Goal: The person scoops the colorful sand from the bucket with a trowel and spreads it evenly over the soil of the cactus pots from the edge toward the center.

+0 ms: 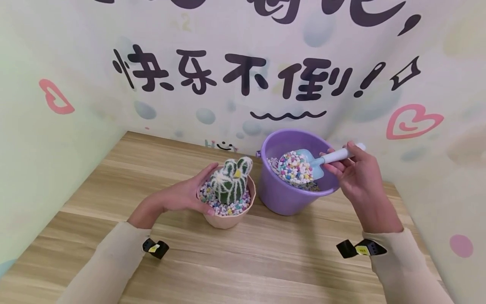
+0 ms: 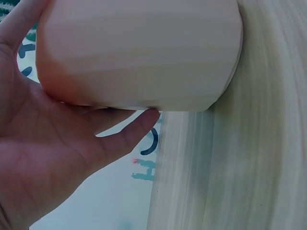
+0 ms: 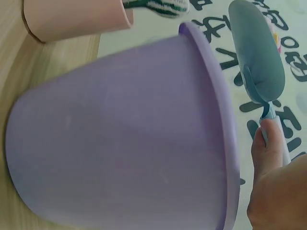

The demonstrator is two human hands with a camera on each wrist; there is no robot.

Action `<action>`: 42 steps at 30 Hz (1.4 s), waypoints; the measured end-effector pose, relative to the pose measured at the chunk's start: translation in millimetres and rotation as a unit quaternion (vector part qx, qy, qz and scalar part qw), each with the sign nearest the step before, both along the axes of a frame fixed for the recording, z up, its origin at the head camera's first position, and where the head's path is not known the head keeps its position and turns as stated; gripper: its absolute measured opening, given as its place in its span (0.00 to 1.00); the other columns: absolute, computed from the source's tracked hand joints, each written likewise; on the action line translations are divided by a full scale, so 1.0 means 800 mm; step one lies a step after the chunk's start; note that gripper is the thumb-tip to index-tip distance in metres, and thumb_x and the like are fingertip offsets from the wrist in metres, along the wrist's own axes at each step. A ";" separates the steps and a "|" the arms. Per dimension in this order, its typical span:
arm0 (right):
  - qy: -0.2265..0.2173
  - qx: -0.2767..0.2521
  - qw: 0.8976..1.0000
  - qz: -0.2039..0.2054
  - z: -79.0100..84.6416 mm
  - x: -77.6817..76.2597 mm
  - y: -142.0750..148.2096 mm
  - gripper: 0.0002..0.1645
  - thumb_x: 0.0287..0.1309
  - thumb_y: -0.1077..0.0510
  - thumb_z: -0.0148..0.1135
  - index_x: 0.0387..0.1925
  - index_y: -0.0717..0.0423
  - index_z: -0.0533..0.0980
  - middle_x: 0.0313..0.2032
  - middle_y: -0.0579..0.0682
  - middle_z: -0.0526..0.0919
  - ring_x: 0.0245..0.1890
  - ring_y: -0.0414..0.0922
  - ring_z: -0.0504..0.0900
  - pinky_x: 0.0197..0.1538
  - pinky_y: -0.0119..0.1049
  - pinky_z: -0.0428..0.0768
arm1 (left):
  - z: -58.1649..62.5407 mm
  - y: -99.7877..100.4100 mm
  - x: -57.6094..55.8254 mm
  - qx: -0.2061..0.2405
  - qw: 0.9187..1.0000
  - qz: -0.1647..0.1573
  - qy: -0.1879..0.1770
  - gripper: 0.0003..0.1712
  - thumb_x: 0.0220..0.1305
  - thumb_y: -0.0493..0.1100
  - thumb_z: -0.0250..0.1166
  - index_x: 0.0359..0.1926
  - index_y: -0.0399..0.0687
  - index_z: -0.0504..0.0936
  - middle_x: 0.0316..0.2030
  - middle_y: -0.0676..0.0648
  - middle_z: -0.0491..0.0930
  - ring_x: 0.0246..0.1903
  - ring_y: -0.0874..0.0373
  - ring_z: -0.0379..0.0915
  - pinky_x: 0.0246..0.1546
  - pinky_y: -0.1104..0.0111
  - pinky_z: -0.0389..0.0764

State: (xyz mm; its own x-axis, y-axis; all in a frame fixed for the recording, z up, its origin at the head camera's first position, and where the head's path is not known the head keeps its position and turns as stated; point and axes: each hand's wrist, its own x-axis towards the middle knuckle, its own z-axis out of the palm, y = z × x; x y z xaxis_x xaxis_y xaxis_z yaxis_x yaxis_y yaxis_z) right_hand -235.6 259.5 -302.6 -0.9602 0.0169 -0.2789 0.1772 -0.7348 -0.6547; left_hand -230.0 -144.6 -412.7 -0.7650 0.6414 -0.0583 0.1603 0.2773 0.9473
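Observation:
My right hand (image 1: 358,175) grips the pale handle of a light blue toy shovel (image 3: 259,52). Its blade is heaped with small multicoloured pebbles (image 1: 294,166) and hangs above the mouth of a purple bucket (image 1: 281,198). More pebbles lie inside the bucket. With thumb at the front and fingers behind, my left hand (image 1: 187,192) holds a pink flowerpot (image 1: 225,221) by its side. A green knitted cactus (image 1: 229,190) with white fuzz and a yellow spot stands in the pot, ringed by pebbles. In the left wrist view the flowerpot (image 2: 139,57) rests on the table.
The wood-grain table (image 1: 228,270) ends at a printed cloth backdrop (image 1: 212,38) with dark lettering behind the pot and bucket. Pale side walls (image 1: 30,139) stand at left and right. The bucket is just right of the pot.

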 end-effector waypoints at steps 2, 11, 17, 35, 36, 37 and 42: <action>0.000 -0.007 1.000 -0.003 -0.002 0.006 -0.002 0.14 0.66 0.57 0.59 0.49 0.51 0.67 0.41 0.59 0.74 0.43 0.59 0.85 0.48 0.57 0.78 | -0.001 -0.001 -0.002 0.002 1.000 -0.005 0.000 0.73 0.45 0.46 0.79 0.77 0.53 0.32 0.77 0.44 0.40 0.73 0.44 0.44 0.71 0.49 0.51; 0.004 -0.038 0.999 -0.006 -0.011 0.028 -0.006 0.13 0.66 0.58 0.59 0.48 0.53 0.67 0.43 0.57 0.72 0.46 0.58 0.84 0.52 0.58 0.74 | 0.001 0.000 0.001 -0.009 1.000 -0.001 0.000 0.72 0.48 0.46 0.77 0.77 0.51 0.30 0.77 0.44 0.36 0.74 0.44 0.42 0.71 0.49 0.52; -0.001 -0.050 0.999 -0.007 -0.015 0.038 -0.003 0.14 0.67 0.58 0.57 0.50 0.50 0.65 0.48 0.59 0.71 0.48 0.60 0.83 0.54 0.57 0.74 | 0.008 0.005 0.018 -0.035 0.998 0.032 0.043 0.70 0.49 0.47 0.76 0.77 0.44 0.32 0.76 0.42 0.44 0.72 0.43 0.47 0.69 0.47 0.56; 0.004 -0.097 0.995 -0.037 -0.040 0.079 -0.007 0.10 0.70 0.57 0.54 0.46 0.54 0.64 0.41 0.65 0.76 0.49 0.67 0.81 0.54 0.59 0.75 | 0.013 0.050 0.063 -0.166 0.961 0.212 0.064 0.78 0.42 0.68 0.75 0.77 0.43 0.32 0.74 0.34 0.41 0.65 0.34 0.60 0.61 0.43 0.68; 0.007 -0.101 0.994 -0.037 -0.041 0.081 -0.007 0.09 0.70 0.58 0.54 0.45 0.55 0.65 0.41 0.65 0.76 0.49 0.67 0.81 0.54 0.59 0.75 | 0.013 0.050 0.063 -0.165 0.961 0.211 0.064 0.78 0.42 0.68 0.75 0.76 0.43 0.32 0.74 0.33 0.41 0.65 0.33 0.60 0.61 0.43 0.68; 0.009 -0.104 0.994 -0.036 -0.043 0.083 -0.008 0.08 0.70 0.58 0.53 0.45 0.55 0.65 0.41 0.66 0.76 0.48 0.67 0.81 0.53 0.60 0.75 | 0.013 0.049 0.062 -0.164 0.962 0.208 0.063 0.78 0.42 0.68 0.76 0.76 0.43 0.32 0.74 0.33 0.41 0.65 0.33 0.60 0.61 0.43 0.68; 0.010 -0.109 0.993 -0.035 -0.050 0.093 -0.012 0.08 0.69 0.59 0.55 0.41 0.58 0.66 0.39 0.66 0.78 0.48 0.67 0.81 0.52 0.60 0.77 | 0.011 0.043 0.056 -0.149 0.969 0.185 0.061 0.78 0.42 0.65 0.77 0.77 0.45 0.32 0.73 0.32 0.42 0.64 0.34 0.61 0.60 0.44 0.70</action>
State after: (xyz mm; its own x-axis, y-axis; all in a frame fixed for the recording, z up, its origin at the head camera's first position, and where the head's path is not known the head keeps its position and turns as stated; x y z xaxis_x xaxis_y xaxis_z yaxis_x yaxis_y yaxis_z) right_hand -161.0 249.7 -342.9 -0.9641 0.0249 -0.2643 0.1097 -0.8693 -0.4819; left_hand -185.2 -110.6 -404.1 -0.9525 0.2899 -0.0930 0.1032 0.5950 0.7971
